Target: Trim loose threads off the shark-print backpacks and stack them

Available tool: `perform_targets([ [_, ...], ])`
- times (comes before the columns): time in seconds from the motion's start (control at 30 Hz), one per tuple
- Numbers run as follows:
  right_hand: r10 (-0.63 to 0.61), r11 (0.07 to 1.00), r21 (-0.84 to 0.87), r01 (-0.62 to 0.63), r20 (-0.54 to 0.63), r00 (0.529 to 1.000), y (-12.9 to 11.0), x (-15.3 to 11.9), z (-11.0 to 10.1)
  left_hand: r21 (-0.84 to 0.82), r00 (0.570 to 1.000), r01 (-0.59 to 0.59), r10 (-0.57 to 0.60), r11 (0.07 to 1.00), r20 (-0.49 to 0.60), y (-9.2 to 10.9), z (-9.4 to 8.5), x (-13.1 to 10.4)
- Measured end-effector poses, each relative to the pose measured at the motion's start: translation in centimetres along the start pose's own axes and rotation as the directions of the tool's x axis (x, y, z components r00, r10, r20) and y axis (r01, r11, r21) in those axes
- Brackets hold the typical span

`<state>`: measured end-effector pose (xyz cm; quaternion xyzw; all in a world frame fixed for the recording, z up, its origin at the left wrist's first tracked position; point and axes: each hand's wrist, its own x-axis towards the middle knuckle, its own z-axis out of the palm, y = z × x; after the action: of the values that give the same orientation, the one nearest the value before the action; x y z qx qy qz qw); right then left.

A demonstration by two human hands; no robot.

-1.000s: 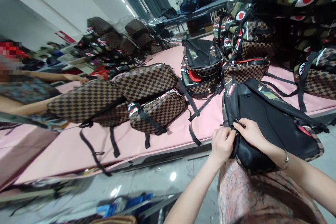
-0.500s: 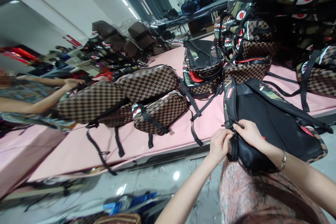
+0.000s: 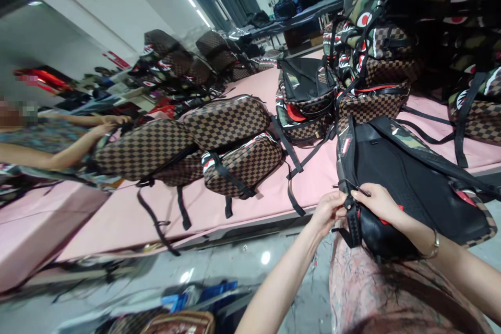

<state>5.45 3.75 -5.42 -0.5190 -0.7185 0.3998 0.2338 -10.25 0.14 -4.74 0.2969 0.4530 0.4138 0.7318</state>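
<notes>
A black-backed backpack [image 3: 407,167] with camouflage and checkered trim lies against the table edge, its shoulder straps facing up. My left hand [image 3: 332,210], fingers pinched together, grips the edge of the backpack's black shoulder strap [image 3: 354,224] near its lower end. Close beside it, my right hand [image 3: 378,202] is closed on a slim dark tool [image 3: 360,190] at the same strap; its exact kind is too small to make out. A thin dark tip shows on the strap's far side. Some red material peeks out below my right hand.
Checkered backpacks [image 3: 229,122] lie along the pink-covered table [image 3: 250,214]. An upright backpack [image 3: 305,99] and tall stacks of shark-face camouflage bags [image 3: 438,0] stand behind. At left, a person's hands [image 3: 111,128] touch a checkered bag. Blue items [image 3: 203,295] are down on the floor.
My hands stay at the strap; the left fingers have turned slightly and the strap's lower end now shows more. The view has shifted slightly. The other person's second hand has come to the checkered bag.
</notes>
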Motion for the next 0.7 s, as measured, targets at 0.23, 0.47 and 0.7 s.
perform_targets([
  [0.23,-0.044,0.999,-0.006,0.044,0.004,0.999,-0.2,-1.7,-0.6,-0.157,0.999,0.042,-0.038,0.987,0.024,-0.7,0.3,-0.6],
  [0.47,-0.225,0.96,-0.208,0.19,-0.162,0.961,1.3,-5.2,-1.0,-0.227,0.997,0.019,-0.035,0.974,-0.066,-1.0,1.1,-0.4],
  [0.7,-0.523,0.777,-0.496,0.388,-0.165,0.836,2.6,-6.4,-1.0,-0.246,0.989,-0.019,-0.018,0.969,-0.147,-1.2,2.0,-0.4],
])
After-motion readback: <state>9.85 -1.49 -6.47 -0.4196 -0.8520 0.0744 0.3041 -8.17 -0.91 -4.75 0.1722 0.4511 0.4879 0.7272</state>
